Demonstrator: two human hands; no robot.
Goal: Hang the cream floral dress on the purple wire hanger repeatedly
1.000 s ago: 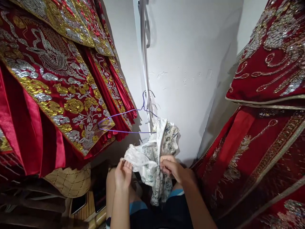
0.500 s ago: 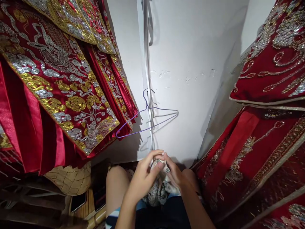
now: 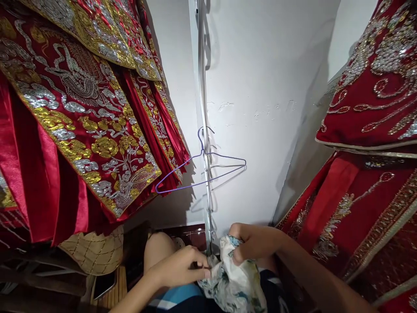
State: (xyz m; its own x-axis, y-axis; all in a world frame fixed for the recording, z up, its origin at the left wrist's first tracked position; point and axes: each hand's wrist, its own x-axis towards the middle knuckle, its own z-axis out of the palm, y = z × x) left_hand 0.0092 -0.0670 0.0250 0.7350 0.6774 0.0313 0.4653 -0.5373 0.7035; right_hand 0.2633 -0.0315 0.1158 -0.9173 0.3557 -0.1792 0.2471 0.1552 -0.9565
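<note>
A crumpled, thin cloth [image 3: 243,280], white with green, blue and grey print, lies bunched over my lap. My right hand [image 3: 249,243] grips its upper part, fingers curled into the folds. At the cloth's left edge, my left hand [image 3: 190,265] pinches a bit of the fabric between thumb and fingers. Above both hands, a purple wire hanger [image 3: 182,188] hangs bare from a narrow white metal strip [image 3: 201,78] on the wall, touched by neither hand.
Red garments with gold and silver embroidery [image 3: 107,148] hang at the left. More red beaded garments [image 3: 374,108] hang at the right. A phone [image 3: 104,284] lies on a wooden slatted surface [image 3: 117,289] at lower left, near a quilted tan cushion [image 3: 97,250].
My hands have moved apart, the right one rightward and the left one down and left. The cloth is spread wider and shows more of its print.
</note>
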